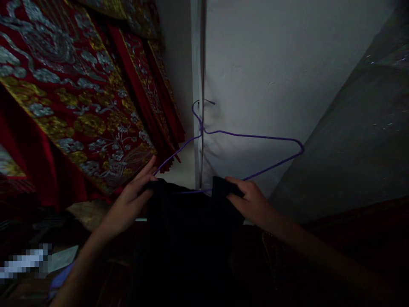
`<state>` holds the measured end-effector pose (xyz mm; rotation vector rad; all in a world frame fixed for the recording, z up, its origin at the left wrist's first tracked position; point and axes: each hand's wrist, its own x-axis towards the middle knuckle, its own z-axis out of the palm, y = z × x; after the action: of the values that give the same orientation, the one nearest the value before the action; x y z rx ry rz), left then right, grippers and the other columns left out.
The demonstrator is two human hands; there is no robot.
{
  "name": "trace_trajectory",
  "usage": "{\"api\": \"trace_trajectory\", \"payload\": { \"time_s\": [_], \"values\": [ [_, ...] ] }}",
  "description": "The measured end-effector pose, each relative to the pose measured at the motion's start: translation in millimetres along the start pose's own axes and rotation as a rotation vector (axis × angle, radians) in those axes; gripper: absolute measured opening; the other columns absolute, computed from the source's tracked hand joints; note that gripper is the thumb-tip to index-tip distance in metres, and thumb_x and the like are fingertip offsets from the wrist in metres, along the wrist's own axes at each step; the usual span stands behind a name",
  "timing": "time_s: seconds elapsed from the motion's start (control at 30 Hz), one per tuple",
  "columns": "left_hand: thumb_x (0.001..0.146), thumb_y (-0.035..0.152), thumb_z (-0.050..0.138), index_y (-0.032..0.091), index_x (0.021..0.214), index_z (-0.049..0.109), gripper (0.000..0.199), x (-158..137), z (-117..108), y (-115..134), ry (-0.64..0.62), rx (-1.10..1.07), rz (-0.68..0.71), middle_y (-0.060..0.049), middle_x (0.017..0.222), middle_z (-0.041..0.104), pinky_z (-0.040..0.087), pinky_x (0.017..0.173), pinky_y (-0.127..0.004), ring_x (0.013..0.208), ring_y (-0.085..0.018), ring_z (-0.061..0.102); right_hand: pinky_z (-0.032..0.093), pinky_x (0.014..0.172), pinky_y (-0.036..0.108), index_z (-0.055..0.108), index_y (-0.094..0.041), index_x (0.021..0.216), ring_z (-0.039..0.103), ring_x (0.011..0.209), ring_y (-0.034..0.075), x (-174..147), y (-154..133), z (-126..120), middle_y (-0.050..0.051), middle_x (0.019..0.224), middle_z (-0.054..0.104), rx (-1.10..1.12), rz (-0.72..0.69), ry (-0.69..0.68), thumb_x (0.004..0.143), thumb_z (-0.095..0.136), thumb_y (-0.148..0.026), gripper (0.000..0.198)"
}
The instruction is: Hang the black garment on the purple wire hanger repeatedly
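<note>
A purple wire hanger (255,136) hangs by its hook from the edge of a thin upright strip, one shoulder out to the right. Black cloth, perhaps a garment (191,230), drapes down below the hanger's lower bar, and part of that bar shows above it. My left hand (136,194) pinches the cloth's upper left corner, close to the hanger's left arm. At the upper right, my right hand (247,196) grips a folded edge of the same cloth beside the bar. The cloth's lower part is lost in the dark.
Red hangings (89,94) with silver and gold embroidery fill the left side. Behind the hanger stands a pale wall (271,64) with an upright strip (196,51). To the right is a dark grey surface (358,128). Papers (62,259) lie at the lower left.
</note>
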<state>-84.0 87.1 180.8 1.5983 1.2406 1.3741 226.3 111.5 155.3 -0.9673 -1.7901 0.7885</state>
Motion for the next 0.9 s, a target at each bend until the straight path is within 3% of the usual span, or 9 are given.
{"api": "trace_trajectory", "payload": {
  "time_s": [0.1,0.17,0.23,0.3,0.47,0.67,0.73,0.8,0.9],
  "values": [
    [0.073,0.023,0.071,0.019,0.085,0.072,0.012,18,19,3,0.039,-0.030,0.045,-0.014,0.140,0.062,0.038,0.114,-0.045,0.134,-0.036,0.053,0.055,0.065,0.031,0.076,-0.020,0.091,0.070,0.071,0.022,-2,10,7,0.004,0.079,0.076,0.104,0.047,0.071,0.078,0.059,-0.028,0.023],
    [0.072,0.018,0.066,0.020,0.099,0.069,0.027,29,29,6,0.039,-0.004,0.092,-0.011,0.121,0.072,0.044,0.107,-0.044,0.120,-0.032,0.063,0.057,0.072,0.034,0.077,-0.021,0.093,0.071,0.076,0.023,-2,14,7,0.005,0.084,0.077,0.119,0.053,0.091,0.078,0.060,-0.028,0.024],
    [0.073,0.015,0.061,0.021,0.118,0.063,0.046,35,35,14,0.024,0.052,0.165,-0.008,0.111,0.075,0.047,0.100,-0.041,0.110,-0.028,0.067,0.057,0.070,0.034,0.077,-0.022,0.092,0.070,0.074,0.022,0,17,4,0.004,0.082,0.077,0.125,0.052,0.082,0.078,0.058,-0.027,0.024],
    [0.075,0.014,0.055,0.019,0.126,0.062,0.052,41,38,23,0.007,0.149,0.231,-0.006,0.106,0.075,0.048,0.096,-0.038,0.105,-0.025,0.068,0.056,0.066,0.032,0.078,-0.022,0.091,0.069,0.071,0.021,1,19,0,0.003,0.079,0.076,0.145,0.058,0.054,0.077,0.056,-0.026,0.026],
    [0.084,0.023,0.047,0.015,0.111,0.072,0.038,63,44,37,-0.076,0.330,0.284,-0.004,0.087,0.074,0.049,0.081,-0.031,0.085,-0.022,0.068,0.057,0.071,0.035,0.079,-0.020,0.091,0.071,0.079,0.024,5,21,3,0.004,0.083,0.077,0.129,0.076,0.043,0.076,0.060,-0.029,0.026],
    [0.097,0.038,0.048,0.015,0.084,0.072,0.035,84,52,35,-0.020,0.670,0.443,-0.002,0.068,0.066,0.039,0.063,-0.025,0.062,-0.015,0.059,0.057,0.081,0.037,0.076,-0.022,0.111,0.073,0.091,0.024,10,11,-10,0.005,0.102,0.078,-0.034,-0.051,-0.024,0.081,0.056,-0.022,0.036],
    [0.097,0.038,0.048,0.015,0.083,0.071,0.035,86,46,33,-0.020,0.707,0.462,-0.001,0.065,0.064,0.037,0.061,-0.024,0.059,-0.014,0.056,0.057,0.083,0.037,0.068,-0.023,0.129,0.072,0.095,0.023,7,9,-27,0.006,0.117,0.075,-0.138,-0.091,0.072,0.080,0.057,-0.017,0.051],
    [0.095,0.038,0.049,0.016,0.081,0.070,0.033,87,38,33,-0.007,0.747,0.472,0.000,0.064,0.062,0.036,0.060,-0.024,0.056,-0.013,0.053,0.058,0.075,0.036,0.053,-0.024,0.146,0.072,0.088,0.023,4,10,-48,0.009,0.123,0.072,-0.181,-0.068,0.252,0.080,0.061,-0.016,0.068],
    [0.094,0.037,0.048,0.018,0.072,0.064,0.033,93,27,36,-0.004,0.806,0.494,0.000,0.062,0.060,0.036,0.059,-0.025,0.055,-0.013,0.050,0.056,0.059,0.036,0.041,-0.022,0.154,0.071,0.073,0.024,3,14,-82,0.011,0.106,0.076,-0.147,0.078,0.414,0.080,0.070,-0.027,0.080]
  ]
}}
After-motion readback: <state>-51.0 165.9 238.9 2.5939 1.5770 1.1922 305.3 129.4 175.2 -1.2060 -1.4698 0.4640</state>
